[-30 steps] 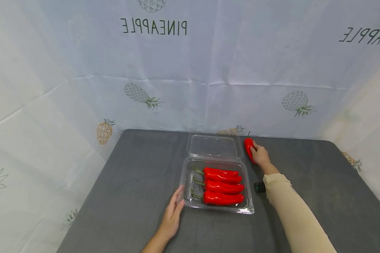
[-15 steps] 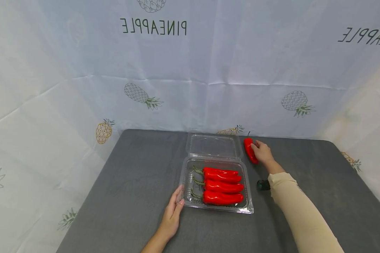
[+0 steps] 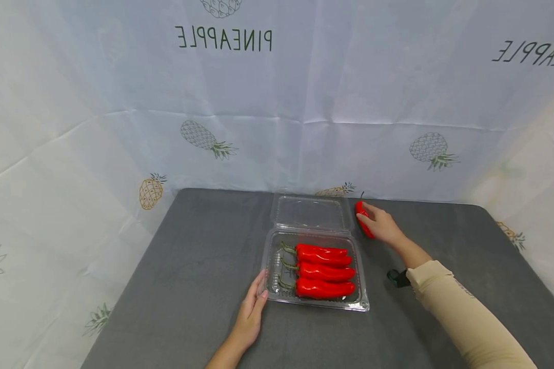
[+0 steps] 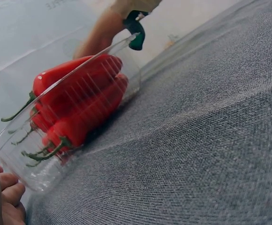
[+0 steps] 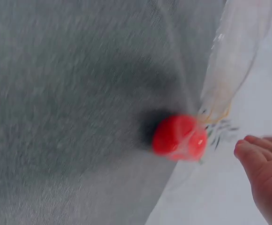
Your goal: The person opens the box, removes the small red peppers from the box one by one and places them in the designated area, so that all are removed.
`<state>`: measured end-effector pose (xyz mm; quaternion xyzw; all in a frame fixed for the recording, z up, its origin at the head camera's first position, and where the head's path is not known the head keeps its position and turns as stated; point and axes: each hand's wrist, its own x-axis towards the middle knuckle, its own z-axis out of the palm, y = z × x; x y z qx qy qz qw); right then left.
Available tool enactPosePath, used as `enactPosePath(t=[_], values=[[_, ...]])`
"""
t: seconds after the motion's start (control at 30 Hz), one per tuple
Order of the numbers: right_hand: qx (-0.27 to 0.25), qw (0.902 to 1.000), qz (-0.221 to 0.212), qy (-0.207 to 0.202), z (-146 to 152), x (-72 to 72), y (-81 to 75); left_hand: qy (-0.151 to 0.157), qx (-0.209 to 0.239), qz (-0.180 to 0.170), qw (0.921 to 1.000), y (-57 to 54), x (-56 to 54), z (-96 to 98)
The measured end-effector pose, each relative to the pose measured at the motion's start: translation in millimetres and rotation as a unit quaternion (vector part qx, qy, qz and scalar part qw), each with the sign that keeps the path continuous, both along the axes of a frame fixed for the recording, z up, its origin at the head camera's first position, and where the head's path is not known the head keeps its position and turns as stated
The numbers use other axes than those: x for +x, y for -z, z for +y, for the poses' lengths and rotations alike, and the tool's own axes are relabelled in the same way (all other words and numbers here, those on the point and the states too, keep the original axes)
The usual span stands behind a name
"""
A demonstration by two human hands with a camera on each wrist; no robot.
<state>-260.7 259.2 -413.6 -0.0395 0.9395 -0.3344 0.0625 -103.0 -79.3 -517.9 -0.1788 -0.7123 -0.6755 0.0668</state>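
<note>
Facing a pineapple-printed curtain (image 3: 351,87) across our grey table (image 3: 203,246), we are pinching the clear container (image 3: 362,274) with our left hand (image 3: 251,315); our right hand (image 3: 382,225), fingers outstretched, is hovering empty by the lone red pepper (image 5: 178,138) beside the lid (image 3: 311,211), our sleeve (image 3: 466,312) sitting farther right than before.

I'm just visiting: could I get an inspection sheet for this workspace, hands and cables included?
Surface: grey, woven-looking table.
Job's things: open clear container, lid folded back, red peppers inside; one loose pepper right of the lid.
Clutter: nothing seen.
Hands: left hand grips the container's left edge; right hand is by the loose pepper, apart from it in the right wrist view.
Cables: nothing seen.
Surroundings: pale curtain with pineapple prints; lettering reads mirrored.
</note>
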Motion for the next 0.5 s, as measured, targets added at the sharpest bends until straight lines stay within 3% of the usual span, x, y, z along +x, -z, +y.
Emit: enactPosePath(t=[0.5], values=[[0.041, 0.9889, 0.041, -0.137, -38, 16.5, -10.5, -0.012, -0.014, -0.011, 0.9998, -0.7, -0.4, -0.2]])
